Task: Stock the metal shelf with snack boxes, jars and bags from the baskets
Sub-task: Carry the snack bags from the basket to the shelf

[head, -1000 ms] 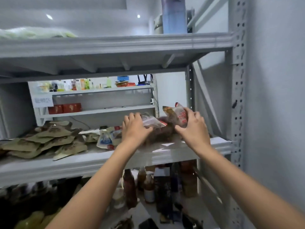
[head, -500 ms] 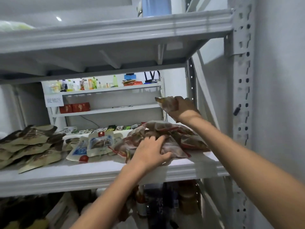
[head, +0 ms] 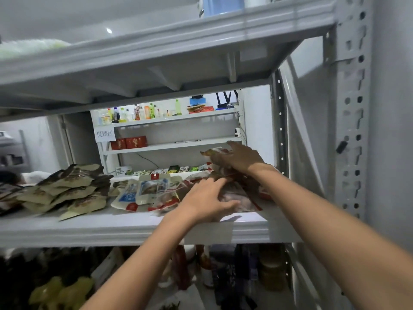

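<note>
We see the metal shelf (head: 111, 229) at 7 o'clock painted pale grey, smooth with a dull satin sheen. Its perforated upright (head: 353, 130) at 3 o'clock has the same painted metal look. At 5 o'clock the snack bags (head: 237, 198) are clear and red plastic film, glossy and crinkled. At 8 o'clock the tan pouches (head: 73, 193) look matt, almost papery. Beside them the white-and-blue pouches (head: 152, 189) are shiny plastic. At 10 o'clock we note a matt white paper sign (head: 105, 133) and translucent plastic bottles (head: 143, 113).
</note>
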